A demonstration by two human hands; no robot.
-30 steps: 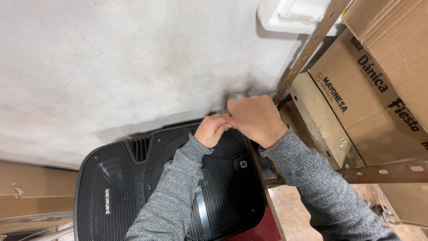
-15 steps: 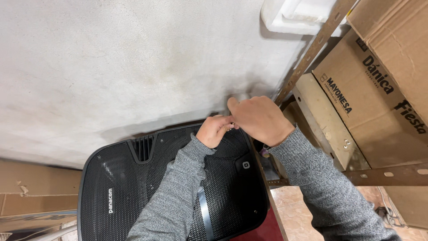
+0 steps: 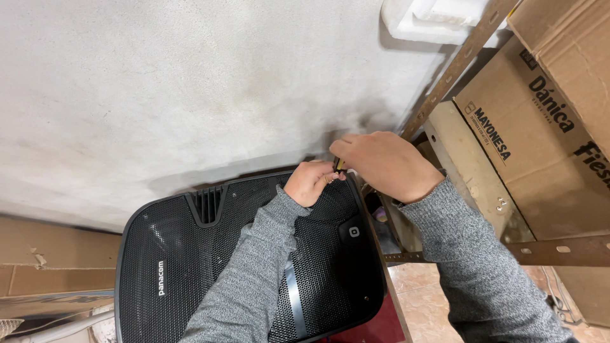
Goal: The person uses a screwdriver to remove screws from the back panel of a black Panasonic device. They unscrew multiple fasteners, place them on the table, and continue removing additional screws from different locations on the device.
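we're fiddling at the top corner of the black speaker (image 3: pixel 254 267): left hand (image 3: pixel 309 183) curled shut, right hand (image 3: pixel 384 165) pinching a small yellowish piece (image 3: pixel 340 165); next calls for steady fingers.

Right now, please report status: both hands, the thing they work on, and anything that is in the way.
Left hand and right hand pinch a small object, too small to identify. Below: black speaker. Rusty shelf frame close to right hand.
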